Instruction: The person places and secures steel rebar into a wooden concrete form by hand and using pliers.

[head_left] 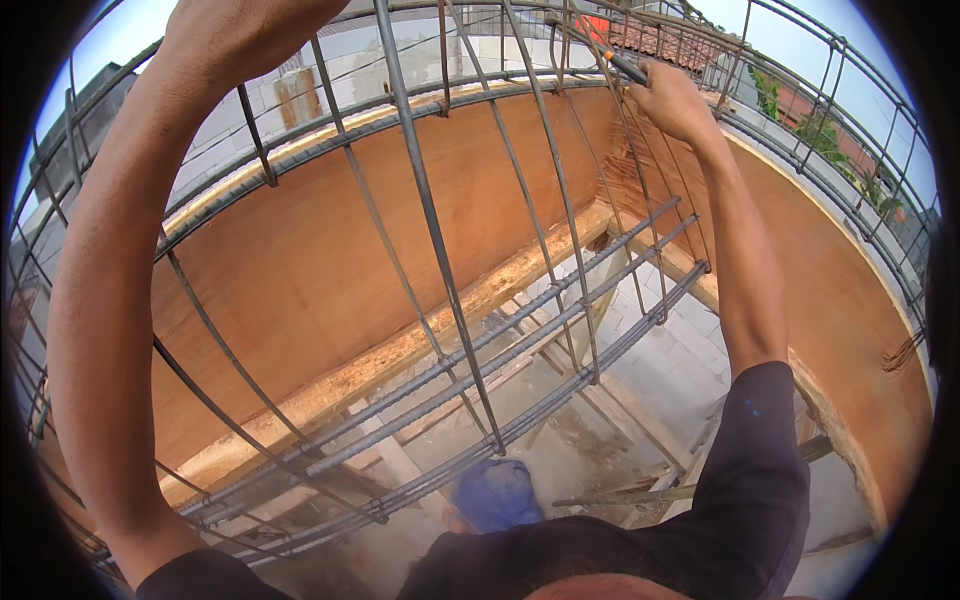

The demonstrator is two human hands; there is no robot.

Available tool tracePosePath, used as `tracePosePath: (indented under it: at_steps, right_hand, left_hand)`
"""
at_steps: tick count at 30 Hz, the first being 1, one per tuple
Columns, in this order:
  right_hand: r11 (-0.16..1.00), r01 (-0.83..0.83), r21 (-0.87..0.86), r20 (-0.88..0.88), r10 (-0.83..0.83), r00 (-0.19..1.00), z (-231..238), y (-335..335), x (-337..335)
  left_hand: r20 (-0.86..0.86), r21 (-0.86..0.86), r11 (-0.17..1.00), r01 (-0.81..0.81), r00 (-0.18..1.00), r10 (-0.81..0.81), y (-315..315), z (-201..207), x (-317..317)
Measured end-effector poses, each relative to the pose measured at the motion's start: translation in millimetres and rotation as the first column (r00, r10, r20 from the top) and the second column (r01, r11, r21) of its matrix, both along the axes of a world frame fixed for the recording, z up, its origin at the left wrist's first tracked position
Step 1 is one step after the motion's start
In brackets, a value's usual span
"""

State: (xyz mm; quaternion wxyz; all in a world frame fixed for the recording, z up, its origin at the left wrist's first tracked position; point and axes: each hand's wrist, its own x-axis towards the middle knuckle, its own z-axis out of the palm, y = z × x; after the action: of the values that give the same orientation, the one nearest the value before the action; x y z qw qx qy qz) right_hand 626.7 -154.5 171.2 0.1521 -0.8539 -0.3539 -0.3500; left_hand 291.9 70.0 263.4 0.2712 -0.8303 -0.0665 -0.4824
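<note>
A rebar cage (470,350) of long ribbed bars and thin stirrups stretches between my arms. High on the right, my right hand (668,100) grips a tool with a black and orange handle (625,68). Its working end lies among the cage's upper bars, too small to make out. My left hand (240,40) reaches up to the top left, above the upper bars (350,128). The frame's upper edge cuts off its fingers, so what it touches is hidden.
Brown plywood form panels (400,200) stand behind the cage and at the right (820,290), with a timber strip (400,360) along the bottom. Below are wooden planks (630,420) and a person in a blue cap (495,495). Pale block walls (250,115) rise beyond.
</note>
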Motion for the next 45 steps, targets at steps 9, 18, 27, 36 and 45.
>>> tracePosePath:
  at_steps: [9,18,27,36,45]
  right_hand:
    - [0.967,-0.105,0.233,0.062,0.093,0.994,-45.5,16.1,16.4]
    - [0.977,0.022,0.212,-0.055,-0.01,0.998,-38.7,18.0,-6.6]
    - [0.99,0.054,0.131,-0.025,-0.052,0.998,-41.5,32.6,-17.3]
    - [0.974,-0.068,0.216,0.126,0.041,0.991,-46.5,14.1,-9.6]
    - [1.0,0.024,-0.013,0.196,-0.021,0.98,3.6,-15.8,23.4]
  left_hand:
    - [0.078,0.056,0.998,-0.034,0.997,0.03,-9.6,-10.0,2.6]
    - [0.043,0.098,0.992,-0.074,0.997,0.07,-5.4,-0.2,2.3]
    - [0.067,0.111,0.994,-0.012,0.998,0.005,10.1,-5.0,3.0]
    - [0.086,0.318,0.947,-0.044,0.996,0.017,49.7,20.7,-9.7]
    - [0.24,0.224,0.975,0.011,0.969,-0.066,-16.1,-18.9,6.9]
